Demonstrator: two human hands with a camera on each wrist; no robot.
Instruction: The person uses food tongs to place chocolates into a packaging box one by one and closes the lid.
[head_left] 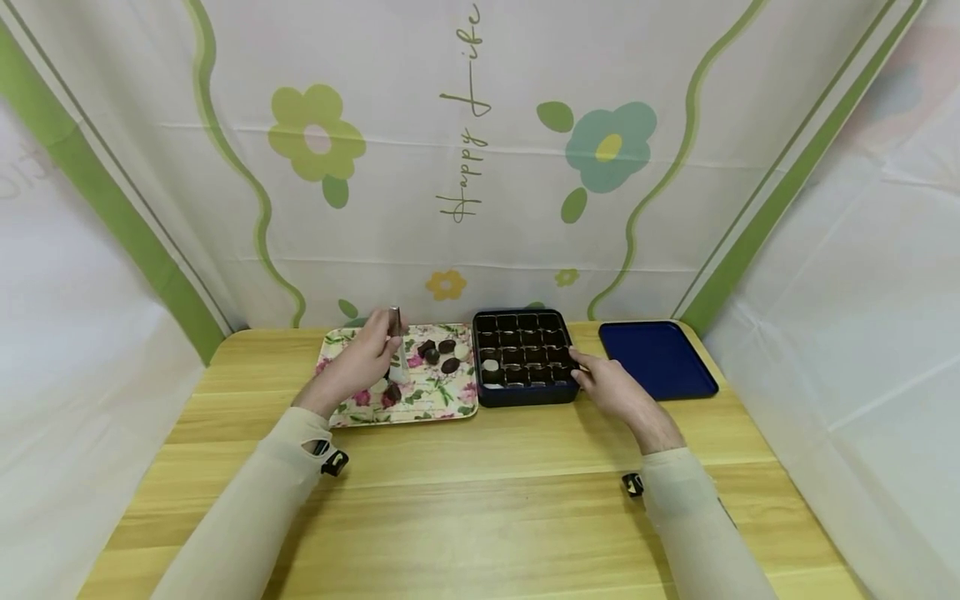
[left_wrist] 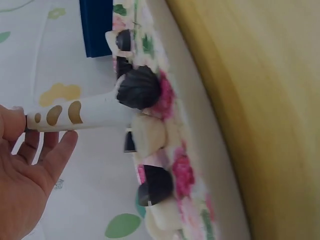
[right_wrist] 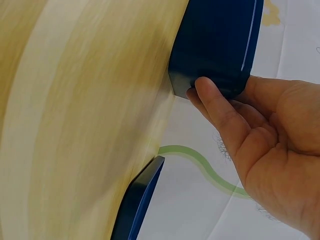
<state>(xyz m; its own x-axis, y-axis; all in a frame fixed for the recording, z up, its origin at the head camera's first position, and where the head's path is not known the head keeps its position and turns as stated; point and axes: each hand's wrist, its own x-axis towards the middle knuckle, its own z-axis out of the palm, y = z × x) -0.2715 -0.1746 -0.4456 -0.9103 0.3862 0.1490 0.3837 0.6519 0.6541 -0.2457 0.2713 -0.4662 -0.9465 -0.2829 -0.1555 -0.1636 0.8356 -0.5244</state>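
Note:
My left hand [head_left: 367, 350] holds metal serving tongs [left_wrist: 92, 112] with crescent cut-outs over a flowered tray [head_left: 442, 404]. In the left wrist view, the far end of the tongs meets a dark ridged chocolate [left_wrist: 140, 87], just above a white chocolate [left_wrist: 150, 135]. Whether the tongs grip that dark piece, I cannot tell. On the right, my right hand [head_left: 611, 387] grips the right side of a dark blue box [head_left: 528, 396] with thumb and fingers at its wall. Inside the box is a divided brown insert, with a white chocolate [head_left: 491, 365] in a left-hand compartment.
More dark and white chocolates [head_left: 450, 365] lie on the tray's right half. A flat blue lid [head_left: 660, 358] rests on the wooden table [head_left: 465, 517] right of the box. A printed white curtain [head_left: 480, 242] rises behind the table's far edge, with white cloth at both sides.

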